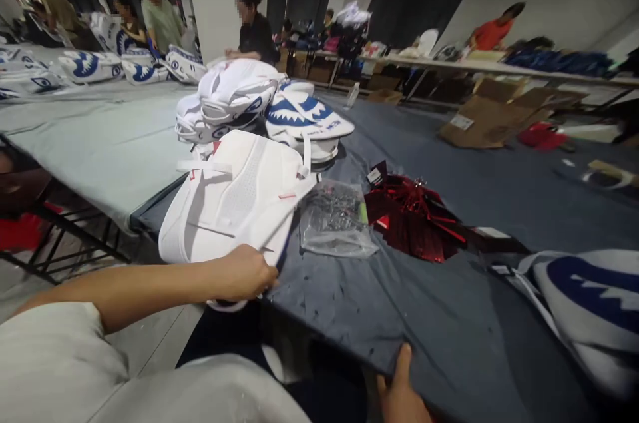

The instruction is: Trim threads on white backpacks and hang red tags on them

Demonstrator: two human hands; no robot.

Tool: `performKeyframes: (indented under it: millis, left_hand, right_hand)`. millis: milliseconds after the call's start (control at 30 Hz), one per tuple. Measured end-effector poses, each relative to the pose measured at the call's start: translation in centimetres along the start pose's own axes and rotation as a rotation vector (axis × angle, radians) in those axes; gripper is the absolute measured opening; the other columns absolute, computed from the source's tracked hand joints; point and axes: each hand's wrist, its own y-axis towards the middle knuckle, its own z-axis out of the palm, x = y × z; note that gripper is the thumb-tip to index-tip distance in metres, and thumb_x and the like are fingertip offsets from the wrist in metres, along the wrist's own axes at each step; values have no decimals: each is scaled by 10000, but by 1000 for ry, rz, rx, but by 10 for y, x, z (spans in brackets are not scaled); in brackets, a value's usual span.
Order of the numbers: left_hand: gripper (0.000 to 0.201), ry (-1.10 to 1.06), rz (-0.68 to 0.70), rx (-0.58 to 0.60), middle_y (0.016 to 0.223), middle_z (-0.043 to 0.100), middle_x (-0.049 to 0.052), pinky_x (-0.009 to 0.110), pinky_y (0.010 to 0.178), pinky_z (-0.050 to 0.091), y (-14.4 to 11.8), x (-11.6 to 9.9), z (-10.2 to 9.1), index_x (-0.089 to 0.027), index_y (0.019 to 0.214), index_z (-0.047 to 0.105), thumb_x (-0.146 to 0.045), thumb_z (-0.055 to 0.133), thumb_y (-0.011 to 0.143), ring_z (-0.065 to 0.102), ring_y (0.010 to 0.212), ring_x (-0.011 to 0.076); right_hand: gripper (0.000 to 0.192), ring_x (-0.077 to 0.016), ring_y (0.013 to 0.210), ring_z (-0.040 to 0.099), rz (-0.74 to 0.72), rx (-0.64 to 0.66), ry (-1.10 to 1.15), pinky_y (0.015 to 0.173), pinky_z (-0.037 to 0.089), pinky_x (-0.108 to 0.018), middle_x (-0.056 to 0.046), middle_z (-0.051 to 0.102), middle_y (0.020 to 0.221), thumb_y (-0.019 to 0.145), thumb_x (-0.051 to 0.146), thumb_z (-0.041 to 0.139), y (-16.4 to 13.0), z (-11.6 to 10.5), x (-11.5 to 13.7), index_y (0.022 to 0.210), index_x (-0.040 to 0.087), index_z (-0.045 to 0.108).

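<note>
A white backpack lies at the table's near left edge, its padded back panel and shoulder straps facing up. My left hand is closed on the backpack's near lower side; the fingertips are partly hidden. At the bottom, my right hand holds the edge of the dark-covered table, thumb on top and the other fingers mostly out of sight. Just right of the backpack is a clear plastic bag of small dark pieces. Beside that bag lies a heap of shiny red and black tags.
White backpacks with blue shark-mouth prints are piled behind. Another printed backpack lies at the right. A clear bottle and a cardboard box stand farther back. A person in black and several others work beyond the table.
</note>
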Motion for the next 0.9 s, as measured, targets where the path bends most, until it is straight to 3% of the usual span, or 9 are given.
performKeyframes:
  millis: [67, 167, 300, 400, 500, 567, 667, 800, 900]
  left_hand:
    - [294, -81, 250, -222, 1123, 736, 103, 341, 904, 537, -30, -16, 5, -252, 1196, 678, -329, 544, 946, 682, 1066, 228]
    - [586, -122, 71, -517, 1487, 500, 180, 474, 1099, 418, -52, -15, 35, -207, 1502, 409, -465, 470, 979, 459, 1386, 309]
    - [698, -62, -172, -394, 1610, 250, 255, 665, 1159, 210, -41, -33, 111, -146, 1534, 341, -521, 475, 962, 184, 1510, 429]
    - [650, -58, -191, -409, 1592, 296, 255, 675, 1176, 150, -31, -75, 158, -126, 1501, 397, -465, 504, 956, 165, 1516, 425]
    - [570, -101, -156, -466, 1550, 397, 223, 634, 1171, 242, -41, -103, 173, -142, 1441, 483, -429, 515, 950, 256, 1494, 407]
    - [517, -139, -110, -508, 1502, 469, 210, 552, 1131, 364, -49, -99, 164, -143, 1396, 525, -422, 503, 961, 390, 1435, 366]
    - [393, -187, -40, -526, 1258, 669, 142, 380, 946, 516, -35, -70, 121, -158, 1283, 588, -386, 427, 1006, 628, 1156, 246]
    - [339, 119, 144, -434, 1242, 647, 163, 413, 984, 444, 46, -27, 38, -127, 1160, 634, -340, 416, 1013, 574, 1184, 276]
    - [339, 203, 168, -374, 1017, 706, 177, 440, 938, 420, 108, 1, -6, -102, 971, 686, -415, 558, 954, 629, 1016, 291]
  right_hand:
    - [810, -381, 778, 734, -7, 66, -102, 730, 553, -524, -202, 735, 780, 915, 443, 264, -2, -14, 6, 1564, -32, 170]
    - [686, -328, 771, 725, -62, -30, -44, 740, 549, -428, -183, 746, 872, 931, 438, 350, -8, -53, 34, 1506, 68, 397]
    - [505, -246, 976, 691, -537, -362, 148, 926, 512, -358, -143, 719, 1107, 956, 308, 414, -43, -95, 125, 1409, 113, 522]
    - [382, -152, 1101, 617, -862, -246, 20, 1025, 437, -274, -101, 662, 1250, 995, 188, 386, -68, -95, 201, 1330, 129, 560]
    - [292, -155, 1158, 584, -811, -174, -140, 936, 463, -240, -63, 657, 1227, 1010, 171, 391, -70, -79, 228, 1238, 146, 572]
    - [243, -190, 1066, 645, -667, -186, -178, 865, 491, -261, -112, 692, 1098, 1022, 196, 402, -61, -67, 214, 1116, 93, 601]
    - [272, -250, 868, 720, -485, -157, -213, 741, 519, -295, -166, 725, 908, 999, 303, 516, -48, -51, 177, 1015, 52, 621]
    - [328, -281, 825, 736, -404, -97, -228, 691, 515, -302, -167, 744, 904, 979, 353, 545, -43, -36, 156, 1142, 75, 605]
    - [461, -288, 926, 727, -343, -52, -195, 755, 512, -329, -189, 731, 1060, 991, 343, 499, -44, -31, 155, 1375, 88, 484]
